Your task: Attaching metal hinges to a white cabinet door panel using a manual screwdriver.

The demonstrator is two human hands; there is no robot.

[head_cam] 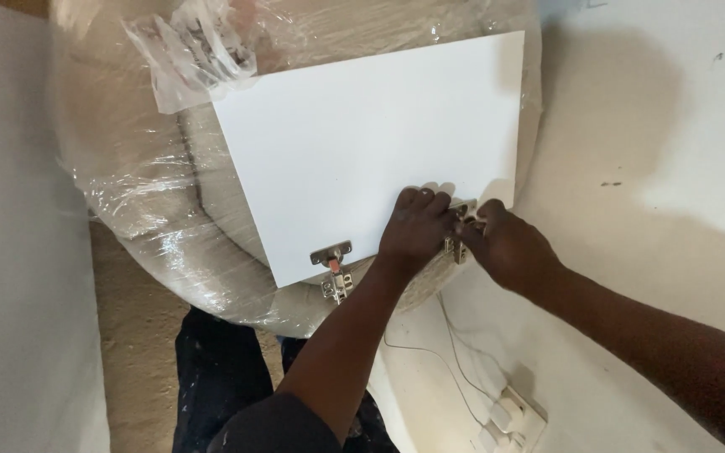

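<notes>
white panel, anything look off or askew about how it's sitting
Yes. The white panel rests tilted on a round plastic-wrapped bundle, not a flat surface. Both hands are at a hinge on its edge.

A cream plastered wall (665, 126) with small dark marks fills the right side, a white socket (509, 415) with thin wires (455, 356) low on it, a pale panel (10, 252) stands left, and rough beige floor (140, 335) shows between.
</notes>
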